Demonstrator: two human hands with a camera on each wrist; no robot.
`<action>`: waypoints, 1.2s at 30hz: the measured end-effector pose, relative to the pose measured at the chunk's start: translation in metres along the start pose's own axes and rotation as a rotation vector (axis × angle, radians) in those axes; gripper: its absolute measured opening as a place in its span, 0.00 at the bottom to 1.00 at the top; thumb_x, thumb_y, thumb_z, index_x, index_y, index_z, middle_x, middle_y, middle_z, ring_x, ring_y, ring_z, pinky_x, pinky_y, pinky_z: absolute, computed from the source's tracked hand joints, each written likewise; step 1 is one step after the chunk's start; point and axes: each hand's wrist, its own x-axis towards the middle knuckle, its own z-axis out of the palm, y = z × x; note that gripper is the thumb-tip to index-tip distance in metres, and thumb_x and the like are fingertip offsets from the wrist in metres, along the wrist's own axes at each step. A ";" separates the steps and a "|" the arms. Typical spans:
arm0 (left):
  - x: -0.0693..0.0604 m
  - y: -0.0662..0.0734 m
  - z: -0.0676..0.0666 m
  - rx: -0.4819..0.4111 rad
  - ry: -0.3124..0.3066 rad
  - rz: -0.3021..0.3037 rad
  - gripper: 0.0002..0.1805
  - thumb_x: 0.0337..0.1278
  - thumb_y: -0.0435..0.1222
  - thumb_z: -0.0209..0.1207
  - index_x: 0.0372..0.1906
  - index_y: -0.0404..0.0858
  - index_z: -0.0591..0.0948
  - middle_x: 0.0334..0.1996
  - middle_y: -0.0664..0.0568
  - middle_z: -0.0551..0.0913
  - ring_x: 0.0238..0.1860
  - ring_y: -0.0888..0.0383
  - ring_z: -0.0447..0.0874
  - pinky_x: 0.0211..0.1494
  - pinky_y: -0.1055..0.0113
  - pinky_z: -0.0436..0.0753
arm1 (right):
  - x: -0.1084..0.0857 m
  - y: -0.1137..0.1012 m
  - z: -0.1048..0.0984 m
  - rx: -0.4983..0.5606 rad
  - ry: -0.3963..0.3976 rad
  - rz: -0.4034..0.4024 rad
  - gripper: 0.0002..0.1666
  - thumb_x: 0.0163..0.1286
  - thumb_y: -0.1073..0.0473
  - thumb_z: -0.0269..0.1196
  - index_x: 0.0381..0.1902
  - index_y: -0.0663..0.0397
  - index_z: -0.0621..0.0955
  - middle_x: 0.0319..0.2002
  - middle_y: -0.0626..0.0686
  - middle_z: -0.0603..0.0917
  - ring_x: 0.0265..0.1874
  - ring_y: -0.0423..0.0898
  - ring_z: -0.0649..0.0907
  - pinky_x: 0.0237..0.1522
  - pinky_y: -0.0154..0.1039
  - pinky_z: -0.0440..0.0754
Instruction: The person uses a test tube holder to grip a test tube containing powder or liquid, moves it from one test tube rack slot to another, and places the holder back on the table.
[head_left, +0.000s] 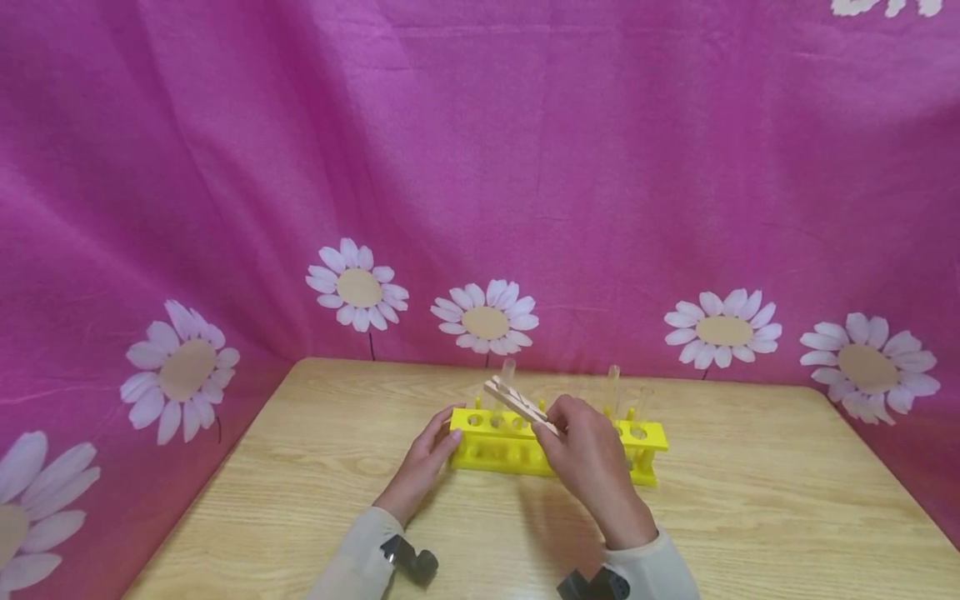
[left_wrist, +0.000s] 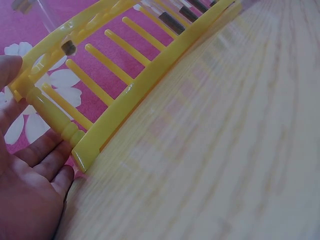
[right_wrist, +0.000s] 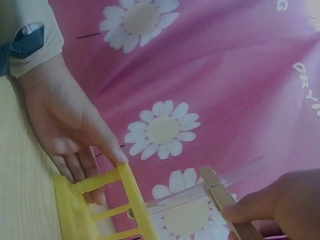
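A yellow test tube rack (head_left: 555,467) stands on the table. My left hand (head_left: 422,468) grips its left end, thumb at the top bar (right_wrist: 131,187) and fingers around the end post (left_wrist: 52,112). My right hand (head_left: 592,450) pinches a wooden test tube clamp (head_left: 517,402) above the rack. The clamp's tip is at a clear glass test tube (right_wrist: 185,196), which leans in the left part of the rack. In the left wrist view, this tube's dark lower end (left_wrist: 69,48) pokes just below the top bar, above the base.
More test tubes (head_left: 613,383) stand in the rack's right part, with dark contents (left_wrist: 171,22) at the bottom. Yellow pegs (left_wrist: 102,57) rise along the rack's base. A pink cloth with white flowers (head_left: 570,208) hangs behind the wooden table (head_left: 315,433).
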 end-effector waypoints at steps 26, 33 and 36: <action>0.003 -0.007 -0.001 0.007 0.019 0.043 0.32 0.68 0.52 0.53 0.72 0.49 0.62 0.69 0.50 0.67 0.69 0.50 0.62 0.72 0.50 0.59 | -0.002 -0.007 0.010 0.079 0.131 -0.155 0.11 0.56 0.62 0.72 0.25 0.53 0.78 0.21 0.46 0.73 0.20 0.41 0.69 0.23 0.35 0.69; 0.003 -0.008 0.000 0.010 0.016 0.037 0.32 0.67 0.53 0.53 0.72 0.50 0.62 0.68 0.51 0.67 0.69 0.51 0.63 0.72 0.51 0.60 | -0.004 -0.007 0.014 0.088 0.123 -0.131 0.11 0.57 0.61 0.72 0.26 0.53 0.78 0.21 0.46 0.73 0.20 0.42 0.69 0.22 0.35 0.68; 0.003 -0.008 0.000 0.002 0.010 0.047 0.31 0.68 0.51 0.53 0.72 0.49 0.62 0.67 0.50 0.68 0.68 0.51 0.64 0.72 0.51 0.60 | -0.005 -0.007 0.016 0.101 0.111 -0.120 0.11 0.57 0.61 0.72 0.26 0.53 0.78 0.22 0.46 0.73 0.21 0.42 0.69 0.22 0.34 0.69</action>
